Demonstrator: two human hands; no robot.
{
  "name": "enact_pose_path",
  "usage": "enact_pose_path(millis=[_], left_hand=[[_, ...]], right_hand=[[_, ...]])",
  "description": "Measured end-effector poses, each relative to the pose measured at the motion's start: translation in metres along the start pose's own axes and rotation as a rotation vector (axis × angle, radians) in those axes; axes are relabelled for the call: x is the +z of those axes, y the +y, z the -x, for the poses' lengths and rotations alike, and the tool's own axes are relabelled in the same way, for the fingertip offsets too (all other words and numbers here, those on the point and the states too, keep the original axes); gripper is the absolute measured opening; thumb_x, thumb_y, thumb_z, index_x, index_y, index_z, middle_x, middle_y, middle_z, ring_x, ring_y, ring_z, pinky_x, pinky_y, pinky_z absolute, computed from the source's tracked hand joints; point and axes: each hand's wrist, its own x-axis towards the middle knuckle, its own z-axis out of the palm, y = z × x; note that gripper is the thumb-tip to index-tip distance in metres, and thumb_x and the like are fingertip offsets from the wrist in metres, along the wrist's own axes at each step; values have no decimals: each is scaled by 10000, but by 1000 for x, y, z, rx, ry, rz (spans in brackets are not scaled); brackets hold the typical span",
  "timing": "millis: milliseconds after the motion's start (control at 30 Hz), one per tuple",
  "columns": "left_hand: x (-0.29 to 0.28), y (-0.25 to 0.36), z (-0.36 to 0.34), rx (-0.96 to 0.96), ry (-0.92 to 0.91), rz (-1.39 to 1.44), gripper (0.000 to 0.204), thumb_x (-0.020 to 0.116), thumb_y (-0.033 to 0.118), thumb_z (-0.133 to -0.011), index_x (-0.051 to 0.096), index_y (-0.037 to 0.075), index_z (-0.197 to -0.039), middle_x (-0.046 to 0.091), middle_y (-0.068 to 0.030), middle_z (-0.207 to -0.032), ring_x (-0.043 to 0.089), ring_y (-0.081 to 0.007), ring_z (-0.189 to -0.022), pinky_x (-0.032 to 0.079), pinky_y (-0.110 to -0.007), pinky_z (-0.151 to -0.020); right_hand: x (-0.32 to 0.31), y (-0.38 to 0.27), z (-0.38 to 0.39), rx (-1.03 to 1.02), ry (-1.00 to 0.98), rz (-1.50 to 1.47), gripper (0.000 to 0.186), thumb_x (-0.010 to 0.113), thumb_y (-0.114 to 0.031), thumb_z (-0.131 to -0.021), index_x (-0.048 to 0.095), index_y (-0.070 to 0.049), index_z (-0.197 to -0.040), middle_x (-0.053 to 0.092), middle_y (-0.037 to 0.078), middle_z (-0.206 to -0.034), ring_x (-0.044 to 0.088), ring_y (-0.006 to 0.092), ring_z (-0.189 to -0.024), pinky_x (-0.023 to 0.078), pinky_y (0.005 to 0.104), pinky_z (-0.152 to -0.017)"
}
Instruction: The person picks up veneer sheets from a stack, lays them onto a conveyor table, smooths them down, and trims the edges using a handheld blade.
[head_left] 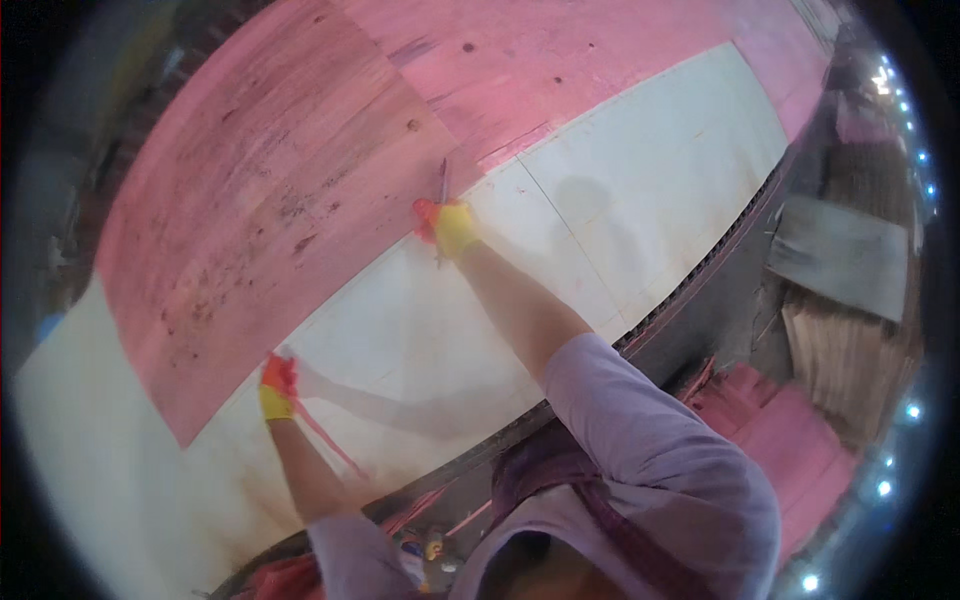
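Both my hands wear red-and-yellow gloves. My left hand [280,383] is closed at the lower edge of a pink veneer sheet [260,200], with a narrow pink strip [325,435] trailing down from it across the white sheet [640,180]. My right hand [440,225] is closed on a slim blade-like tool [443,175], farther up along the same seam between pink and white. The tool's tip lies over the pink sheet. My fingers are partly hidden by the gloves' backs.
Another pink sheet [590,40] lies beyond. Past the dark table edge [690,280] at the right are stacked boards [840,370], a pale panel [840,255] and pink sheets [770,460]. Small clutter [435,550] sits below near my body.
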Motion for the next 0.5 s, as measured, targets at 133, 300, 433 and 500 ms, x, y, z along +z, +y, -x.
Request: enact_pose_path(millis=[133,300,433,500], left_hand=[[45,-92,83,368,-333,77,479,459,206,-907,346,181,-1372,407,-84,-1352,479,-282,-1102,407,-443,-946],[210,-55,248,596,-189,-1429,886,758,285,-647,294,248,-1400,250,-176,-1431,393,-367,-1191,397,-475,-951],[196,-60,251,458,-96,-1566,1059,843,284,-498,292,297,-1403,199,-217,-1450,356,-388,-1232,405,-422,-957],[205,-57,255,401,-126,-1624,1068,835,311,-524,247,288,-1416,172,-209,-1462,323,-388,-1260,396,-439,-955]], right_hand=[[7,-15,22,25,-11,73,355,681,-356,-749,603,-20,-664,590,79,-579,548,176,-478,435,322,-458],[-72,-7,-45,-394,-506,942,352,637,-358,-762,591,-23,-856,605,50,-688,567,157,-503,479,298,-497],[-76,3,60,-680,-273,191,286,595,-301,-842,608,-25,-918,634,55,-820,581,92,-776,475,253,-732],[-113,22,87,-861,-313,149,232,518,-208,-901,580,-3,-988,621,92,-994,566,117,-877,478,290,-770]])
